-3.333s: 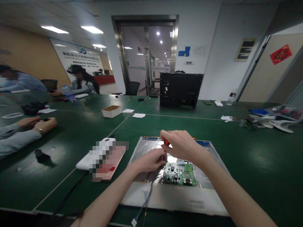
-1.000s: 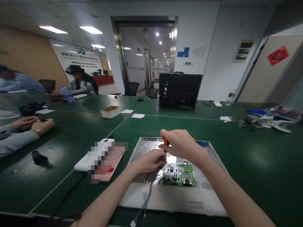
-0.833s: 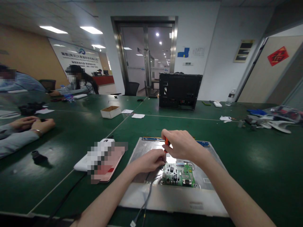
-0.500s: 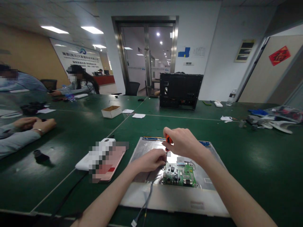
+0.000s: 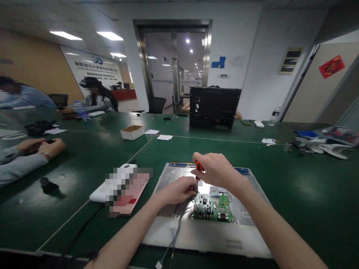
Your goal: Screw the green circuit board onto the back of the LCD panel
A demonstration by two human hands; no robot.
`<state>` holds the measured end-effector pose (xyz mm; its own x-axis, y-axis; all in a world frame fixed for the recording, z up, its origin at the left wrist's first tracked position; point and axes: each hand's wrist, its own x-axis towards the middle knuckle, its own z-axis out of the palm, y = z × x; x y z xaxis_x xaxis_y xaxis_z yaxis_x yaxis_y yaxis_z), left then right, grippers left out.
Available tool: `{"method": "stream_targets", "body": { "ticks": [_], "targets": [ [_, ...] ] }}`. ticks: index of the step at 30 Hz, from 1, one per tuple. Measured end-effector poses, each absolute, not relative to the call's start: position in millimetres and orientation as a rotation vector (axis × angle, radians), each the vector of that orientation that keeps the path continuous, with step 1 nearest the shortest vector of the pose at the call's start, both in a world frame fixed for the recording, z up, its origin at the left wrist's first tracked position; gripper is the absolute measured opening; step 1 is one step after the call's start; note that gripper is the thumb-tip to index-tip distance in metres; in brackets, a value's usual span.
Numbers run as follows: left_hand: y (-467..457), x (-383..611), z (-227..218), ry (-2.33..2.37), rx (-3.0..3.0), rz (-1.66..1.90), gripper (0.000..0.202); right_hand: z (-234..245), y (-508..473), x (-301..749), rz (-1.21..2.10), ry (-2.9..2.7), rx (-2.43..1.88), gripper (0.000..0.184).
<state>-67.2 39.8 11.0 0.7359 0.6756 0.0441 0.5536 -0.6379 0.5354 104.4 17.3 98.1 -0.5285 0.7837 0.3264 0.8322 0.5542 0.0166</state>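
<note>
My right hand (image 5: 217, 168) is closed around the orange and black handle of a screwdriver (image 5: 199, 166), held upright with its shaft pointing down. Its tip meets the upper left corner of a green circuit board (image 5: 213, 207), where my fingers partly hide it. Beside that corner, my left hand (image 5: 185, 188) has its fingers pinched together near the shaft; what lies between them I cannot make out. The board sits on the silver back of a flat display panel (image 5: 165, 229). A grey cable (image 5: 177, 235) with a white plug runs from beneath my left hand over the panel's front edge.
Left of the panel lie a white power bank-like device (image 5: 99, 192) and a pink phone (image 5: 137, 198). Further off are an open white box (image 5: 132, 132) and a black monitor housing (image 5: 214, 108). A co-worker's hands (image 5: 47, 147) rest at the left. Scraps and plastic bags (image 5: 336, 134) lie right.
Both my hands stay almost in place, the right one dipping very slightly with the screwdriver. Behind the black monitor housing, another person's arms have come into view on both sides.
</note>
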Motion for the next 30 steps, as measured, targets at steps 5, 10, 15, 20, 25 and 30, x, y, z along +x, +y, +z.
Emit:
{"method": "stream_targets", "body": {
  "ticks": [5,10,15,20,25,30],
  "targets": [
    [40.3,-67.1,11.4,0.899,2.412,0.336,0.012,98.4,14.8,106.5,-0.193,-2.533,-1.284,0.023],
    [43.3,-66.9,8.3,0.882,2.415,0.333,0.015,97.6,14.1,106.1,-0.191,-2.526,-1.272,0.016],
    [41.9,-66.6,9.2,0.895,2.404,0.336,0.016,96.4,17.7,103.3,-0.254,-2.513,-1.337,0.017],
    [40.0,-67.2,11.4,0.895,2.428,0.351,0.016,102.1,15.5,108.4,-0.272,-2.483,-1.317,0.016],
    [39.6,-68.1,10.5,0.906,2.456,0.352,0.015,109.4,14.0,116.4,-0.257,-2.437,-1.356,0.019],
    [39.3,-68.8,10.9,0.910,2.472,0.357,0.014,109.7,16.3,120.1,-0.229,-2.431,-1.374,0.019]
  ]
}}
